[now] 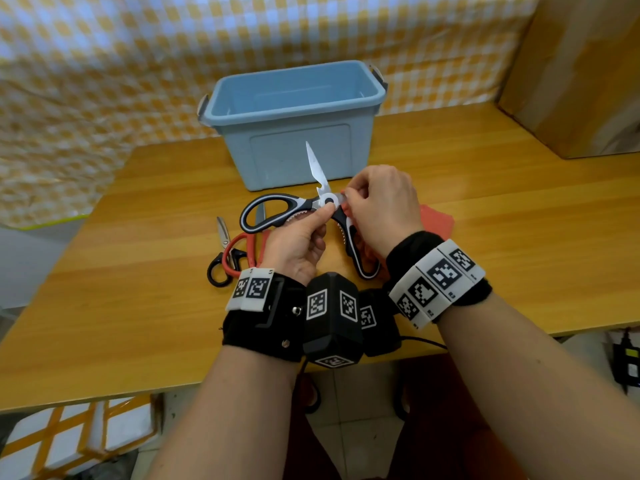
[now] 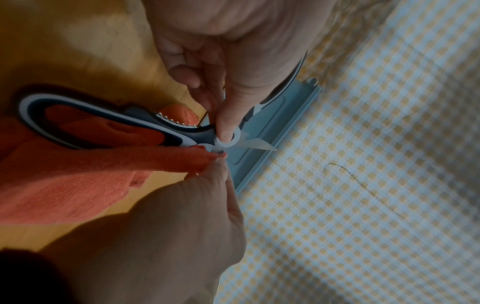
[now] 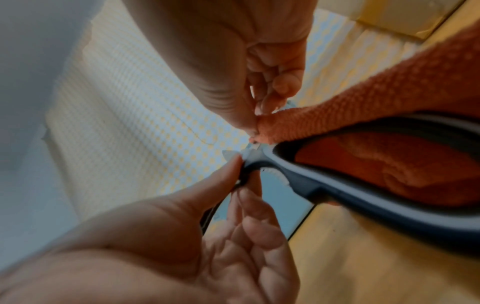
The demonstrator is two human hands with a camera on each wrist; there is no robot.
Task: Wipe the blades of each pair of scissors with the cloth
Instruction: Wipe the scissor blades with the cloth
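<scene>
Nothing readable here as far as I can tell. The only markings are the black-and-white square code tags (image 1: 444,274) on the wrist bands (image 1: 437,279) and on the black camera housings (image 1: 331,315) between the forearms, and those are patterns, not letters. There are tiny dark marks under the tags on the right band, too small to make out. No brand shows on the scissors, the bin or the cardboard box.

- My left hand (image 1: 298,244) is raised palm-up, thumb and forefinger pinching at the pivot of the grey-and-black kitchen scissors (image 1: 277,211).
- My right hand (image 1: 382,206) curls knuckles-up, fingertips pinching the orange terry cloth (image 2: 78,185) beside that pivot.
- Both forearms reach forward, wrists close together.
</scene>
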